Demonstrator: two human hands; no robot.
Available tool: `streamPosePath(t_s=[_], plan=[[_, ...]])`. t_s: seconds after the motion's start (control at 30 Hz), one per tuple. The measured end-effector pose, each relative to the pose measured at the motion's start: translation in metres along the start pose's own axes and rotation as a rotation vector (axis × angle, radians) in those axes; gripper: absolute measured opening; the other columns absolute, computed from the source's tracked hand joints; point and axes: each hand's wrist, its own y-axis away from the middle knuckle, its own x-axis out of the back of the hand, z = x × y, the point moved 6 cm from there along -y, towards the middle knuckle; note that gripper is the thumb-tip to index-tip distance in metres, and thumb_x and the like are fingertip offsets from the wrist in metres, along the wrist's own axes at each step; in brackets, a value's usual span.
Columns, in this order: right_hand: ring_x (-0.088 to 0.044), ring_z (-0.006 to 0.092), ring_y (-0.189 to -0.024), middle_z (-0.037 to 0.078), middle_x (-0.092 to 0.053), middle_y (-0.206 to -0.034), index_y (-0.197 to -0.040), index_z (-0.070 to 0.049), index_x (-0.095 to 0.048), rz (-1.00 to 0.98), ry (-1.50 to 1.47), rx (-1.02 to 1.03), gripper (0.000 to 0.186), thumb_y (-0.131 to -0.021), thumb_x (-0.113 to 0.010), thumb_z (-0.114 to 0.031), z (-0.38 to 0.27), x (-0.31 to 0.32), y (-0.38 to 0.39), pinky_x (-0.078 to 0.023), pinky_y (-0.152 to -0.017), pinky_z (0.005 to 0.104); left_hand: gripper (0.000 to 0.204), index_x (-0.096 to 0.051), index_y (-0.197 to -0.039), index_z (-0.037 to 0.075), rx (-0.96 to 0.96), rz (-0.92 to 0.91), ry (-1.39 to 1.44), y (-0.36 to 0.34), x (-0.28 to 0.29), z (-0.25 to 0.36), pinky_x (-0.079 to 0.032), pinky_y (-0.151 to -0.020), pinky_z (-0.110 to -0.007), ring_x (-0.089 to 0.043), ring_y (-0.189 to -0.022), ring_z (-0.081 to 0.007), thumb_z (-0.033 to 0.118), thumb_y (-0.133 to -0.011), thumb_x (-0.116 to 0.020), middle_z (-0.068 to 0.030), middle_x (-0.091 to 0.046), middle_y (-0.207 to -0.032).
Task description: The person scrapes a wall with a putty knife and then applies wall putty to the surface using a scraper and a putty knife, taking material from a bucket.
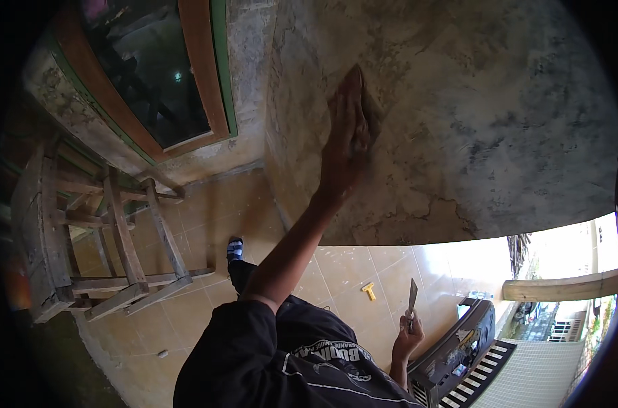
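The left hand is pressed flat on a sanding pad, held against the grey wall for rubbing; the right hand is clenched around a scraper, kept low, blade up.

The person wears a black short-sleeved shirt with pale printed lettering and thin white lines across the chest. Dark trousers show below, and what looks like a blue-and-white sandal covers one foot.
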Motion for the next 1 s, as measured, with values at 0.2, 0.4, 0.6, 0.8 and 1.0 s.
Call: streamPosePath(t_s=[0.2, 0.4, 0.6, 0.8, 1.0], plan=[[-0.046, 0.0069, -0.066, 0.001, -0.053, -0.074, -0.111, 0.001, -0.062, 0.003, 0.015, -0.001, 0.03, -0.081, -0.061, 0.001, -0.001, -0.001, -0.005, -0.038, -0.056, 0.0227, 0.051, -0.026, -0.14, 0.0, -0.106, -0.145, -0.033, 0.077, 0.001, 0.032, -0.027, -0.107, -0.037, -0.022, -0.136, -0.0302, 0.012, -0.093, -0.043, -0.0221, -0.025, -0.145], [-0.048, 0.0072, -0.067, 0.002, -0.054, -0.076, -0.11, 0.001, -0.062, 0.013, 0.014, 0.004, 0.029, -0.081, -0.061, 0.001, 0.001, 0.002, -0.001, -0.04, -0.057, 0.0222, 0.052, -0.023, -0.141, -0.002, -0.001, -0.001, -0.008, 0.035, 0.014, 0.016, -0.025, -0.108, -0.034, -0.027, -0.135, -0.025, 0.011, -0.094, -0.041, -0.0207, -0.026, -0.145], [-0.05, 0.0074, -0.067, 0.002, -0.054, -0.076, -0.106, 0.002, -0.064, 0.038, -0.032, -0.015, 0.025, -0.081, -0.061, 0.001, -0.002, 0.004, 0.004, -0.041, -0.059, 0.0219, 0.05, -0.026, -0.141, 0.001, 0.034, -0.011, 0.061, 0.004, 0.002, 0.003, -0.026, -0.107, -0.032, -0.027, -0.135, -0.0256, 0.006, -0.093, -0.039, -0.0206, -0.026, -0.146], [-0.049, 0.0072, -0.067, 0.002, -0.054, -0.074, -0.104, 0.002, -0.064, 0.051, 0.005, -0.005, 0.023, -0.081, -0.061, 0.001, 0.001, 0.008, 0.008, -0.04, -0.058, 0.0224, 0.049, -0.028, -0.138, -0.005, -0.08, -0.124, -0.048, 0.081, -0.006, 0.043, -0.026, -0.107, -0.034, -0.025, -0.136, -0.0273, 0.009, -0.093, -0.042, -0.0216, -0.025, -0.146], [-0.049, 0.0069, -0.067, 0.002, -0.053, -0.074, -0.103, 0.002, -0.064, 0.085, -0.013, -0.007, 0.022, -0.081, -0.061, 0.001, 0.007, 0.013, 0.011, -0.039, -0.057, 0.0227, 0.05, -0.027, -0.139, -0.005, 0.032, -0.087, 0.022, 0.1, 0.011, 0.035, -0.024, -0.108, -0.033, -0.026, -0.136, -0.0281, 0.01, -0.094, -0.041, -0.0225, -0.027, -0.145]])
